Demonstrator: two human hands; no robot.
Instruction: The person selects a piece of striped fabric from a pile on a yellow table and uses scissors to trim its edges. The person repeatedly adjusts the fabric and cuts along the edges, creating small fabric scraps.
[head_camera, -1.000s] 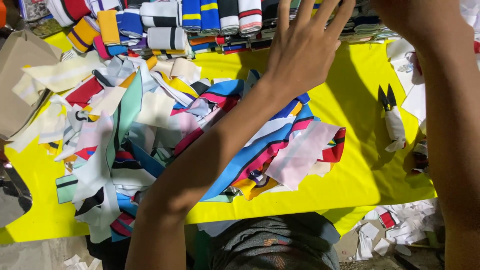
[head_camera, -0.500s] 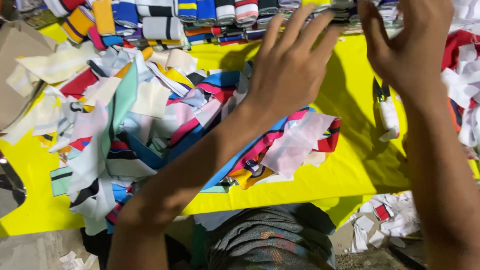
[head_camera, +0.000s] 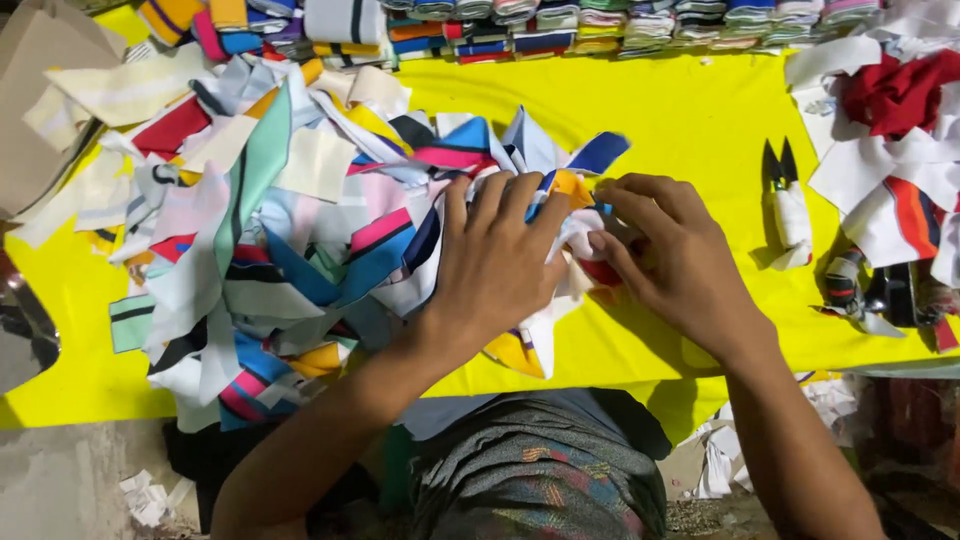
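Note:
My left hand (head_camera: 497, 262) lies flat, fingers spread, pressing down on a bunch of striped fabric strips (head_camera: 540, 185) at the right edge of a big heap of coloured fabric scraps (head_camera: 270, 230). My right hand (head_camera: 665, 255) is beside it, fingertips pinching the same bunch near its yellow and blue ends. Both hands rest over the yellow cloth (head_camera: 690, 110) that covers the work surface.
A row of folded striped collars (head_camera: 560, 22) lines the far edge. Small thread snips (head_camera: 785, 195) lie on the yellow cloth to the right. A pile of red and white scraps (head_camera: 895, 130) sits at the far right. Brown paper (head_camera: 40, 110) lies at the left.
Both hands have come down from the far row of folded pieces to the near side. They now press and pinch a bunch of strips at the heap's right edge.

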